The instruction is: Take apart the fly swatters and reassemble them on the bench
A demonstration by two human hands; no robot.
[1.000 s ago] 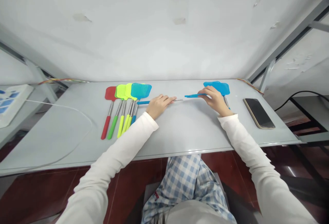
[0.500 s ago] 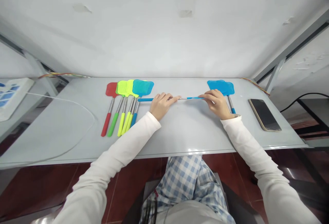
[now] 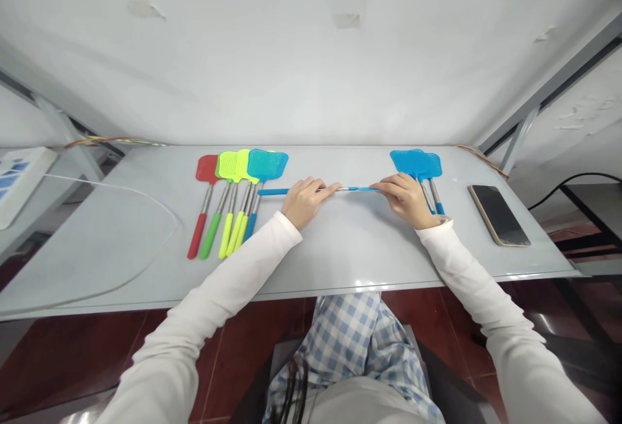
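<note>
A blue fly swatter [image 3: 359,188] with a metal shaft lies crosswise between my hands, its head seen nearly edge-on. My left hand [image 3: 305,201] is closed around its shaft, and the blue handle sticks out to the left. At the other end my right hand [image 3: 404,200] pinches the blue head. Left of my hands, several swatters lie side by side: a red one [image 3: 207,168], yellow ones [image 3: 227,166] and blue ones [image 3: 265,164] on top, with a green handle [image 3: 212,236] among them. Two blue swatters [image 3: 408,161] overlap beyond my right hand, partly hidden by it.
The grey table [image 3: 335,249] runs up to a white wall. On its right lies a phone [image 3: 499,215]. A thin white cable [image 3: 168,213] curves over the left side. A white box [image 3: 22,181] stands at the far left, and metal frame posts rise at both sides.
My right hand has shifted slightly left along the swatter's head, uncovering more of the blue swatters behind it. My left hand keeps its grip on the shaft. The view has shifted a little.
</note>
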